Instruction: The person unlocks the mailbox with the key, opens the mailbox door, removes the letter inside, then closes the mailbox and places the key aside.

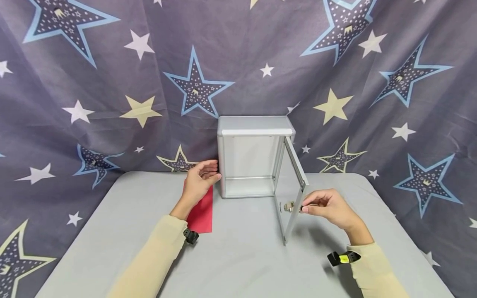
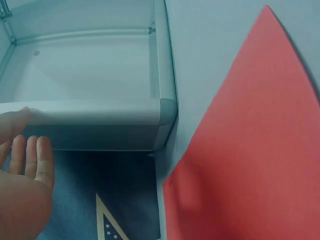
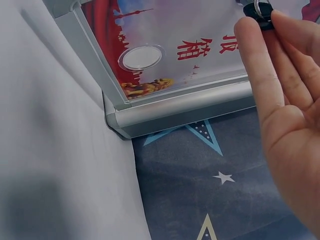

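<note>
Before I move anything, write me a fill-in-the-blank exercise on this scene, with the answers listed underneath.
1. The silver-grey box has its door not closed but ____.
2. The person's ____ hand pinches a small black piece at the door.
3. The sheet lying on the pale table is coloured ____.
4. The backdrop behind the box is printed with large, blue-edged ____.

Missing words: open; right; red; stars.
</note>
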### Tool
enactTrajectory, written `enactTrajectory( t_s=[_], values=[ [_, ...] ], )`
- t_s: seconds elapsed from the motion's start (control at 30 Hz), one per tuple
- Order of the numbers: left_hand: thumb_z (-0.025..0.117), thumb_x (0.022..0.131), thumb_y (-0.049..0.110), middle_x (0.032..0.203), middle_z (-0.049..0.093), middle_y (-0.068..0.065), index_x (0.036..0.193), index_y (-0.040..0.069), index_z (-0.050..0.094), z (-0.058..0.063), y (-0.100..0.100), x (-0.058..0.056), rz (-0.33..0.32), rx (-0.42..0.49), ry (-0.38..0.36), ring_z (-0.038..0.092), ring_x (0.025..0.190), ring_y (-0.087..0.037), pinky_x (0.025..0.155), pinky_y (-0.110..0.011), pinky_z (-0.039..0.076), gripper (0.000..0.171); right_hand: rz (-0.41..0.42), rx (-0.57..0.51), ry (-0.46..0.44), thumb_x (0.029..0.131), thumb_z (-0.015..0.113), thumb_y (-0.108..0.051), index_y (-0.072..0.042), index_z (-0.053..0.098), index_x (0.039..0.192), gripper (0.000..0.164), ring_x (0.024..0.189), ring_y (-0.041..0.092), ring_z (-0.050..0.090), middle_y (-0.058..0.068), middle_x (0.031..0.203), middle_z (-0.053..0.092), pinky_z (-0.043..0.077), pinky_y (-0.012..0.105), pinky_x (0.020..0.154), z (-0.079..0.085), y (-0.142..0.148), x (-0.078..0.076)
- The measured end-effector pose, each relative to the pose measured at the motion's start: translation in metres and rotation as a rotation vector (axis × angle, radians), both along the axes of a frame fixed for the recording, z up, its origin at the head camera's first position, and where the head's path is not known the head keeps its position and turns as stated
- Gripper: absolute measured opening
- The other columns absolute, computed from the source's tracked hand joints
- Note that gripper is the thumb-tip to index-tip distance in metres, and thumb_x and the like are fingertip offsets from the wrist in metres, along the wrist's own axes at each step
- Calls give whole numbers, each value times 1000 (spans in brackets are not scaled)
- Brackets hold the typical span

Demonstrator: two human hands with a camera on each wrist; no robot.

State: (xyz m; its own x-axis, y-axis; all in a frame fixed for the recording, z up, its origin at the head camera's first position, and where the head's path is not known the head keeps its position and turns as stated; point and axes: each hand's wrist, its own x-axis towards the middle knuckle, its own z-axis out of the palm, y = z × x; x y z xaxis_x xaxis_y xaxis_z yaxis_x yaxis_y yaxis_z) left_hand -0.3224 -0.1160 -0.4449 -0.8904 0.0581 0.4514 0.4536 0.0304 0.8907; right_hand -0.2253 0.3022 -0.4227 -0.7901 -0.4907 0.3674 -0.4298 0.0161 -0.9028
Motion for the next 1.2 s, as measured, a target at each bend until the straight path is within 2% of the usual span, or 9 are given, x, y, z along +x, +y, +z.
enactTrajectory(
  t_s=[0.13, 0.27, 0.5, 0.6, 0.7, 0.83, 0.97, 1.2],
  values=[
    [79, 84, -8, 125, 65, -25, 128, -6, 66, 0, 3, 1, 14, 20, 6, 64, 110, -39, 97, -37, 57, 46, 2, 3, 6, 86, 70, 15, 6, 74, 98, 15, 85, 15, 75, 7, 95, 77, 64, 29, 73, 2, -3, 0],
    [77, 85, -11, 122, 65, -27, 127, -8, 65, 0, 6, 2, 31, 29, -12, 64, 109, -39, 94, -33, 58, 44, 10, 3, 18, 86, 70, 15, 8, 74, 98, 15, 85, 15, 75, 8, 97, 77, 64, 29, 74, 4, -7, 1],
    [73, 84, -17, 118, 64, -34, 126, -14, 63, 9, 11, 13, 33, 50, -15, 61, 110, -51, 94, -39, 59, 43, 2, 34, 14, 88, 69, 13, 10, 73, 101, 14, 87, 16, 75, 9, 99, 78, 64, 31, 76, 7, -16, 5],
    [73, 85, -16, 118, 63, -35, 125, -14, 63, 7, 12, 13, 33, 51, -1, 61, 111, -53, 95, -41, 58, 42, -13, 47, 7, 88, 70, 12, 10, 73, 102, 14, 87, 16, 75, 10, 98, 78, 64, 31, 76, 8, -20, 7],
    [73, 85, -15, 119, 63, -35, 126, -14, 63, 1, 11, 8, 34, 53, 16, 61, 111, -51, 94, -41, 59, 42, -24, 51, 7, 88, 70, 11, 11, 73, 102, 14, 87, 16, 75, 11, 98, 77, 64, 32, 76, 8, -23, 9],
    [76, 85, -11, 116, 66, -30, 124, -10, 67, -5, 10, 5, 46, 57, 42, 64, 108, -45, 90, -35, 59, 40, -24, 55, 2, 88, 71, 11, 11, 73, 102, 14, 87, 16, 75, 13, 98, 77, 64, 33, 77, 7, -28, 9],
    [78, 84, -9, 112, 68, -25, 121, -5, 70, -7, 10, 5, 60, 44, 73, 67, 103, -39, 86, -27, 60, 38, -32, 65, -15, 88, 73, 8, 10, 73, 102, 14, 88, 17, 75, 14, 99, 77, 64, 34, 78, 7, -32, 9],
    [78, 84, -9, 112, 68, -24, 120, -5, 70, -7, 11, 3, 58, 44, 91, 68, 101, -33, 85, -24, 60, 37, -42, 83, -31, 88, 75, 4, 6, 75, 101, 14, 88, 18, 75, 14, 99, 77, 64, 34, 78, 7, -43, 7]
  ],
)
